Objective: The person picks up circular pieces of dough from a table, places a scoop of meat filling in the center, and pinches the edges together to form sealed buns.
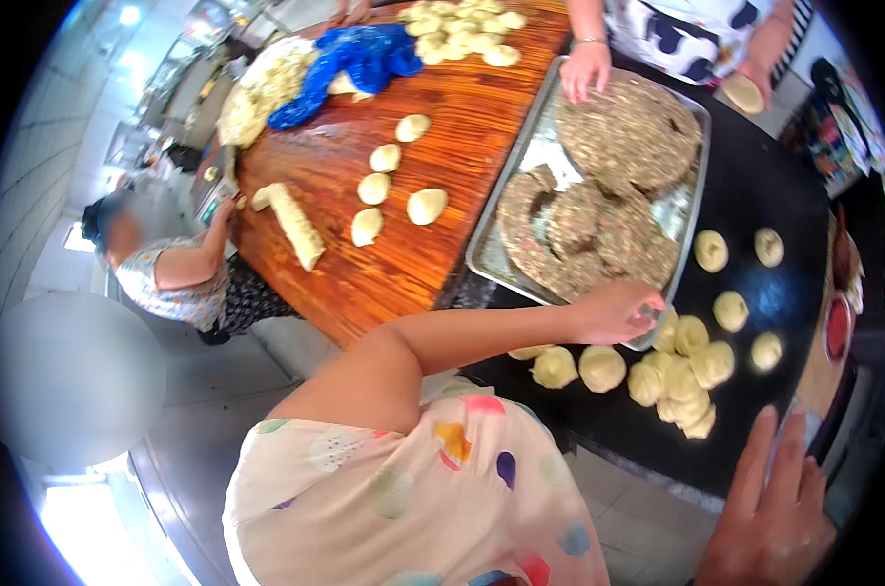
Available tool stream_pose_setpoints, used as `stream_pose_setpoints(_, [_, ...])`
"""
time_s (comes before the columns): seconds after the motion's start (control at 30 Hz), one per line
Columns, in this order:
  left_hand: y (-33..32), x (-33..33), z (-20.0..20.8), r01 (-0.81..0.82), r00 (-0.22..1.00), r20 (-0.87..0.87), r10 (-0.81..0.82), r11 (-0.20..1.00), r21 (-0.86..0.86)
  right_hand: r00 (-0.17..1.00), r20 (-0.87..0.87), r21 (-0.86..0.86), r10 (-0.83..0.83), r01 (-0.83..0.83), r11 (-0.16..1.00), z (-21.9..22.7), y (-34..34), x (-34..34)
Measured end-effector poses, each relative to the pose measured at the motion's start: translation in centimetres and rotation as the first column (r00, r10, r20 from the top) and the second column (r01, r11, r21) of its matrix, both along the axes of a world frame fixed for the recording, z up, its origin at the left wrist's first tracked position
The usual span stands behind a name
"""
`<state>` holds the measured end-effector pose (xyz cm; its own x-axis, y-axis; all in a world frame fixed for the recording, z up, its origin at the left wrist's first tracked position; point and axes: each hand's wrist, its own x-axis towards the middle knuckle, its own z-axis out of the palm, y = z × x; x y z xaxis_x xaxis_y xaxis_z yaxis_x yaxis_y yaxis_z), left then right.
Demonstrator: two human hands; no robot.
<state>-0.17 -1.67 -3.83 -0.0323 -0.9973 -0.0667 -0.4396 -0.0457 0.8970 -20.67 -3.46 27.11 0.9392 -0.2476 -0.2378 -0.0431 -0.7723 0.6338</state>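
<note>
My left hand (618,313), fingers curled inward, is over the near edge of a metal tray (481,256). Whatever it may hold is hidden. The tray carries mounds of chopped, speckled filling (628,132). Beside and below this hand, round dough pieces (691,376) sit clustered on the dark table, several with gathered tops. At the lower right is my right hand (766,518), back upward, two fingers stretched and the others partly bent. A pale, flat strip (808,427) shows beside its fingertips; whether they touch it cannot be made out.
Across the tray, a co-worker's hand (587,70) touches the filling; their other hand holds a dough round (743,95). Dough balls (372,188), a dough roll (291,225) and blue plastic (359,63) lie on the wooden table (364,283). Another person (184,264) works at left.
</note>
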Motion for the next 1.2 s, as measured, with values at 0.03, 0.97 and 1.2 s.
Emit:
stream_pose_setpoints(0.03, [0.1,0.5,0.3,-0.023,0.998,-0.064,0.024,1.000,0.015,0.998,-0.051,0.027,-0.043,0.044,0.999,1.0,0.2,1.9])
stream_pose_setpoints(0.97, [-0.3,62.2,-11.8,-0.907,0.201,-0.549,0.811,0.366,0.208,0.695,-0.167,0.950,-0.699,-0.075,-0.302,-43.9,-7.4,49.1])
stream_pose_setpoints(1.2, [-9.5,71.7,-15.5,-0.898,-0.149,-0.550,0.822,0.120,0.423,0.453,0.391,0.913,-0.801,-0.080,0.400,-45.3,-6.1,54.7])
